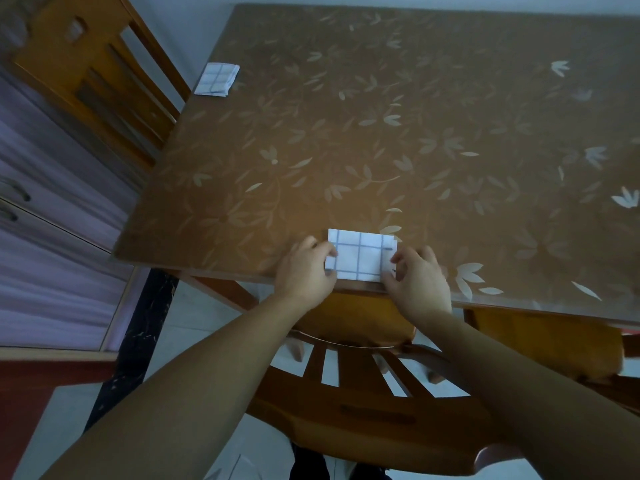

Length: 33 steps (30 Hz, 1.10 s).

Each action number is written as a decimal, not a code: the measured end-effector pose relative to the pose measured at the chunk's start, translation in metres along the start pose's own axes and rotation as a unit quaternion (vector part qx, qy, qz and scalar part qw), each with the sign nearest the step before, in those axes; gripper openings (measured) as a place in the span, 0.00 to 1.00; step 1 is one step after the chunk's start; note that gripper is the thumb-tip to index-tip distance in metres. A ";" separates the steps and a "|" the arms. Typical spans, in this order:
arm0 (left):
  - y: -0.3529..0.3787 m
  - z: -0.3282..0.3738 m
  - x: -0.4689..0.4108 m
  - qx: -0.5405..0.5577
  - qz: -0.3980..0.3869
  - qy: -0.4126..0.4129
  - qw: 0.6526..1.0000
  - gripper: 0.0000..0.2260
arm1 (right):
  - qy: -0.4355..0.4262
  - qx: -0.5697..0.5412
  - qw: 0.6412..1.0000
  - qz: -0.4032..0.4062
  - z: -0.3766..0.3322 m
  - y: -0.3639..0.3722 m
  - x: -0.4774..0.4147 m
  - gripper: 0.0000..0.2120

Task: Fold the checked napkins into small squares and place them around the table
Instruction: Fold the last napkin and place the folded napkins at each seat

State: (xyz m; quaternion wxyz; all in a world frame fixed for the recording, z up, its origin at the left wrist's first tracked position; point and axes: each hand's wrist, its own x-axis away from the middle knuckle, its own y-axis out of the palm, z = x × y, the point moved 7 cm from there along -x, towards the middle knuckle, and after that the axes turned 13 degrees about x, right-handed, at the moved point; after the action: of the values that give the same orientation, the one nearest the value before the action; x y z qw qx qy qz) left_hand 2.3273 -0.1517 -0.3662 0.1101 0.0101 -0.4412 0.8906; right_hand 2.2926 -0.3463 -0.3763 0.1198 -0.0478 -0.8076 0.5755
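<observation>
A leaf-patterned desk (415, 98) fills the frame; at its lower-centre edge the left grip (306, 268) and right grip (417, 278) pinch the sides of a folded checked napkin (360, 256). Likely placing it: next, release it squarely.

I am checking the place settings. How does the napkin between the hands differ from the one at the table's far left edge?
The near napkin is pinched by the left hand and right hand; the far napkin lies untouched. The near napkin sits at the near edge, the far napkin beside the left chair. Both are folded, white, checked.
</observation>
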 end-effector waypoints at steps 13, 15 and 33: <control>0.029 -0.016 -0.022 -0.209 -0.244 0.067 0.944 0.29 | -0.138 0.246 0.957 -0.073 -0.011 0.027 -0.003 0.27; 0.027 -0.020 -0.024 -0.215 -0.244 0.067 0.943 0.29 | -0.130 0.245 0.957 -0.083 -0.008 0.027 -0.003 0.28; -0.042 0.109 0.018 -0.137 -0.074 0.055 0.986 0.21 | -0.031 0.100 0.991 -0.085 0.036 -0.123 0.013 0.30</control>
State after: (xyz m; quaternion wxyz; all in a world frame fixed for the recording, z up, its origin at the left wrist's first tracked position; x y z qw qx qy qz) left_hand 2.3097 -0.2093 -0.2646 0.1999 -0.0218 -0.5500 0.8106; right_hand 2.2787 -0.4173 -0.2703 0.1475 0.0515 -0.7507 0.6419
